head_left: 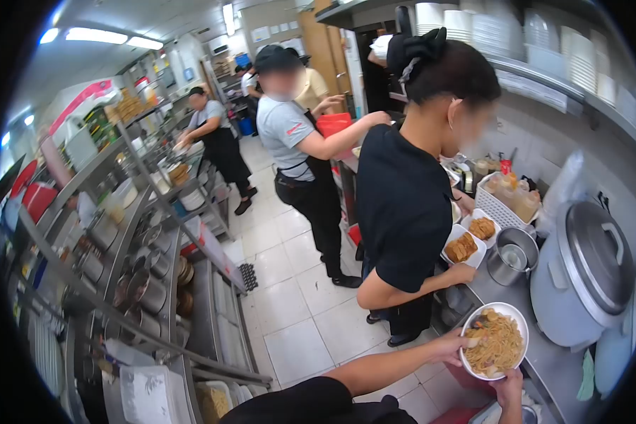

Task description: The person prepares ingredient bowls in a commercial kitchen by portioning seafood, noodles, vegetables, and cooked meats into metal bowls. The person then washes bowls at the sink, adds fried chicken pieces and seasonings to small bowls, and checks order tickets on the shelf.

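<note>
A white bowl of noodles [503, 348] is held up in front of me at the lower right, beside the steel counter. My left hand [449, 348] is closed on the left side of its rim, thumb towards the food. At the bowl's near edge, my right hand [509, 389] grips the rim from below, its fingers partly hidden. The noodles are brown, with bits of vegetable mixed in. Just beyond the bowl, a co-worker in a black shirt [413, 191] has a hand [461, 274] at a white tray of fried food [482, 249].
A steel pot [512, 256] and a large rice cooker [579, 275] stand on the counter [489, 286]. Behind them is a white basket of sauce bottles [505, 201]. Shelves of pans [145, 290] line the left. Another co-worker in grey [290, 134] stands in the aisle.
</note>
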A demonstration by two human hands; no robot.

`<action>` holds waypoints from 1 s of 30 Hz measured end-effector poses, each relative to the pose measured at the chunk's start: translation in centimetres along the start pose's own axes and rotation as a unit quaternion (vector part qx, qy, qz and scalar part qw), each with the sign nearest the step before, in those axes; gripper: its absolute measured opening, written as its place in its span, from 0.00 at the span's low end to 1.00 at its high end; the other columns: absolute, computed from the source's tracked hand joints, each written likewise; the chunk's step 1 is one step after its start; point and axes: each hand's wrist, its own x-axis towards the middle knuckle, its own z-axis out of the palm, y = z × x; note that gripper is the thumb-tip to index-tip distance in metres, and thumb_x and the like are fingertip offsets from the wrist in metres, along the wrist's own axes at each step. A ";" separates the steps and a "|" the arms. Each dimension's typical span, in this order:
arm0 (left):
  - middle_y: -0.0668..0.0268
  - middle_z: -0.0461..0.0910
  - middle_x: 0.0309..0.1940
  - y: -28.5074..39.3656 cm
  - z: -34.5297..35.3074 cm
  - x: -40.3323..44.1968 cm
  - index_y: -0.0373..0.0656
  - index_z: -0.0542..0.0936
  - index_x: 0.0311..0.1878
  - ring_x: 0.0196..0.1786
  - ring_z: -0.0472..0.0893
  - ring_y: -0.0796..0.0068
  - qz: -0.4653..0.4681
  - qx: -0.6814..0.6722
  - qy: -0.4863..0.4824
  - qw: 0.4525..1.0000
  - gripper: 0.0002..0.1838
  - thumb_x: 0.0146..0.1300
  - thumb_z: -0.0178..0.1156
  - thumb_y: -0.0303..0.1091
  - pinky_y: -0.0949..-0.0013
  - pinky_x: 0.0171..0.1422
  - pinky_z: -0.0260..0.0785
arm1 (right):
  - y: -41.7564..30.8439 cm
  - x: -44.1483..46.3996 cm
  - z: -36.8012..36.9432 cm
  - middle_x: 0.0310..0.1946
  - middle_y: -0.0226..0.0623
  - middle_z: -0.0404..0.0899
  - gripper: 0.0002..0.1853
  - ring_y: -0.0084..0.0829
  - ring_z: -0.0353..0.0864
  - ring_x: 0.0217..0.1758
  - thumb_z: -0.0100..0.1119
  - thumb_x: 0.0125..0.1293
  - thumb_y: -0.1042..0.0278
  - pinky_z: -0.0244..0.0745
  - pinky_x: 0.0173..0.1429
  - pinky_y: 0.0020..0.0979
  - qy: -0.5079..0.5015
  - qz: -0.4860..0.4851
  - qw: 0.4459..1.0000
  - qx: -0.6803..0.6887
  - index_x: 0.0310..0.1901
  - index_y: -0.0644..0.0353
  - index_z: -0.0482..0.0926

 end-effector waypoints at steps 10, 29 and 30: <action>0.71 0.81 0.42 1.2 -1.5 6.7 0.51 0.69 0.64 0.34 0.81 0.81 0.013 -0.011 0.097 0.995 0.22 0.70 0.58 0.42 0.75 0.32 0.74 | -2.5 4.5 2.4 0.42 0.40 0.82 0.18 0.34 0.83 0.34 0.45 0.66 0.67 0.81 0.32 0.32 0.065 0.011 0.997 0.032 0.56 0.61 0.72; 0.66 0.77 0.55 -1.6 -0.1 7.2 0.53 0.57 0.75 0.50 0.82 0.74 0.077 -0.033 0.154 0.985 0.29 0.74 0.53 0.36 0.66 0.55 0.75 | -0.2 4.1 5.0 0.49 0.43 0.77 0.34 0.35 0.83 0.39 0.50 0.73 0.66 0.81 0.42 0.34 0.044 -0.021 0.992 0.114 0.75 0.38 0.47; 0.64 0.78 0.54 -1.4 -1.4 7.3 0.50 0.59 0.74 0.49 0.81 0.74 0.079 0.028 0.167 0.982 0.28 0.74 0.53 0.36 0.67 0.54 0.75 | 0.0 4.0 5.2 0.49 0.43 0.78 0.35 0.36 0.83 0.39 0.50 0.73 0.66 0.81 0.43 0.35 0.063 -0.020 0.992 0.108 0.75 0.39 0.46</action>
